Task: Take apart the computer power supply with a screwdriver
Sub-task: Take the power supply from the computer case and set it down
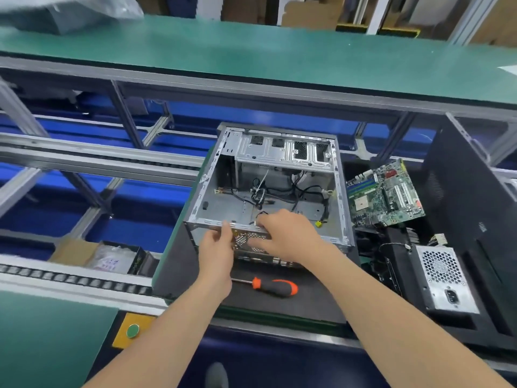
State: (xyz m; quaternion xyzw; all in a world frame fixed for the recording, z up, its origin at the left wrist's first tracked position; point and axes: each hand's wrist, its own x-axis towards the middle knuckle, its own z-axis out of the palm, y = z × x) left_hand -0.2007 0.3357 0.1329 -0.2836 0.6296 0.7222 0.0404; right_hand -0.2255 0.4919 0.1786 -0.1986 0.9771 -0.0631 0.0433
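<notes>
Far left, near edge: a yellow plate carrying a green button (133, 330), set beside a green bench surface. Beyond it, past a roller rail, an open cardboard box (73, 252) holds clear plastic bags. Centre: an open computer case (265, 186) stands on a black mat (179, 270), its open side up, with loose black cables and a yellow connector lying on its floor and a drive cage at its far end. The left hand (216, 245) is at the case's near rim, thumb up on the edge and fingers curled against the perforated near panel, pinching it. The right hand (285, 233) lies over the same rim just beside the left, fingers bent down across the perforated panel and gripping it. The screwdriver (268, 287), orange and black handle, lies flat on the mat just in front of the case, between the two forearms, shaft pointing left, neither hand touching it. Right of the case a green motherboard (383, 194) rests tilted on dark parts. Nearer and further right, the power supply (444, 278) lies outside the case, well apart from both hands, honeycomb grille and mains socket facing up. A black tower panel (470, 205) stands at the far right.
</notes>
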